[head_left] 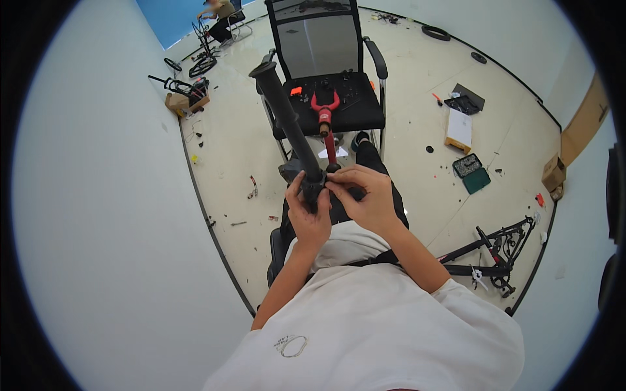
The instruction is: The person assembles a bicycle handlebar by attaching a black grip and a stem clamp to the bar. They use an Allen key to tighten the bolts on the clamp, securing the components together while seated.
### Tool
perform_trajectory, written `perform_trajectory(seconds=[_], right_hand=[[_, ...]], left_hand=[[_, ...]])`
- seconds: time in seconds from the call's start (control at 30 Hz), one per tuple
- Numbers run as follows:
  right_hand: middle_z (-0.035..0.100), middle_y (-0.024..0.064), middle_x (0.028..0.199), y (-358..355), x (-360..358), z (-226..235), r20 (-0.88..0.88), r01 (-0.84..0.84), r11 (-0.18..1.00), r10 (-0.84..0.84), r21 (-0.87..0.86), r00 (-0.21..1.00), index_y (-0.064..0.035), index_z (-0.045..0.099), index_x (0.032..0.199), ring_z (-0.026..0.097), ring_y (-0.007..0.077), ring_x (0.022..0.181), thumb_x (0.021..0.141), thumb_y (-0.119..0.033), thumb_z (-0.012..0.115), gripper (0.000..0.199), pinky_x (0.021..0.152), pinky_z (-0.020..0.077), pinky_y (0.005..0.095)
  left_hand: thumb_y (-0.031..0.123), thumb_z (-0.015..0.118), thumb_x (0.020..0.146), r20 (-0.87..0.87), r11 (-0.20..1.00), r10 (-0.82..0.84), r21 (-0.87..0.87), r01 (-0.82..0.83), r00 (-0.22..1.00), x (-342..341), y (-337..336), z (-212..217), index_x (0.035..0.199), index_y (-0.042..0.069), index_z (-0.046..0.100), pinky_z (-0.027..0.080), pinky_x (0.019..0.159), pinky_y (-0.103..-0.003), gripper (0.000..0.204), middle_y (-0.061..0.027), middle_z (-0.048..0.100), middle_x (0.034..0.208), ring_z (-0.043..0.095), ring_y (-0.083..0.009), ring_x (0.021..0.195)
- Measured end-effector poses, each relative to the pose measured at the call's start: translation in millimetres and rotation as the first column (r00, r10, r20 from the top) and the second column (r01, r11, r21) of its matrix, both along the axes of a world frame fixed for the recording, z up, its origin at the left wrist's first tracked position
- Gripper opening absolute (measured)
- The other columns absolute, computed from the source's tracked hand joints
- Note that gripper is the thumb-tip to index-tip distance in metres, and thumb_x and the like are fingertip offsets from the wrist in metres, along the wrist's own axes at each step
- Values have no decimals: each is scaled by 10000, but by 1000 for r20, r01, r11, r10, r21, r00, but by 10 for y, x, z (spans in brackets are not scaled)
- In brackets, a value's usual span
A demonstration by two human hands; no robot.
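Observation:
A long black bicycle post [283, 111], with a flared far end and a collar partway along, leans up and away from my lap. My left hand [308, 218] is closed round its near end, thumb and fingers on either side of the dark clamp-like fitting [313, 189]. From the right, my right hand [365, 197] pinches at the same fitting; what lies between its fingertips is hidden. Just beyond, a red bicycle fork [325, 107] rests on the black chair seat [365, 116], its prongs pointing away. Small dark parts and an orange piece [296, 91] lie around it.
A black bicycle frame [489, 254] lies on the floor at right. Nearby are an open green parts case [477, 181], a white-topped box [459, 128] and cardboard boxes [554, 173]. Far left, a seated person [222, 16] is beside a bicycle. Loose parts dot the floor.

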State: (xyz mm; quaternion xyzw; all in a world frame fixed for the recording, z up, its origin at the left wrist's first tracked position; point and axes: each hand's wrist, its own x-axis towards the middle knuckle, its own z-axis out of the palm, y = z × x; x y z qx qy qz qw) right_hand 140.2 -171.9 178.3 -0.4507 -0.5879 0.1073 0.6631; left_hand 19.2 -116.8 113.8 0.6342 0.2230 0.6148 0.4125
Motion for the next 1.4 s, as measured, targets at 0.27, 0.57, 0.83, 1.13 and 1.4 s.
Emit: perform_trajectory(seconds=[0.27, 0.57, 0.83, 1.13, 1.4], right_hand=[[702, 91, 868, 5, 8, -2, 153, 106, 993, -114, 60, 982, 15, 716, 929, 699, 190, 709, 787, 5, 728, 143, 621, 551, 255], [723, 119, 814, 14, 10, -53, -177, -92, 973, 54, -211, 983, 71, 687, 920, 717, 131, 723, 837, -20, 724, 128, 651, 559, 237], [659, 117, 699, 45, -55, -114, 198, 168, 986, -169, 19, 966, 17, 659, 868, 665, 216, 576, 856, -97, 715, 128, 521, 501, 288], [571, 89, 599, 42, -8, -39, 414, 269, 963, -256, 27, 874, -36, 566, 783, 594, 261, 516, 909, -167, 638, 195, 446, 427, 348], [571, 111, 617, 14, 1, -9, 424, 200, 980, -185, 9, 887, -25, 538, 795, 584, 298, 523, 914, -159, 603, 190, 454, 428, 374]], left_hand=[[92, 607, 943, 3, 1000, 3, -14, -3, 1000, -17, -14, 52, 1358, 6, 358, 425, 557, -198, 491, -68, 617, 772, 562, -68, 621], [76, 612, 939, -23, 1000, 10, -4, -10, 1000, -11, -32, 53, 1355, 0, 358, 441, 582, -197, 493, -80, 640, 806, 580, -68, 656], [64, 596, 945, -47, 1000, 28, 7, -27, 999, -20, -26, 53, 1361, 4, 347, 456, 598, -195, 488, -83, 640, 832, 584, -71, 678], [48, 569, 956, -81, 997, 20, 76, -14, 996, 32, 3, 31, 1367, 7, 328, 454, 590, -200, 478, -78, 633, 834, 568, -72, 662], [38, 533, 969, -111, 999, 13, 33, -10, 994, -6, -66, 135, 1376, 8, 325, 526, 761, -259, 458, -151, 618, 1064, 646, -151, 905]])
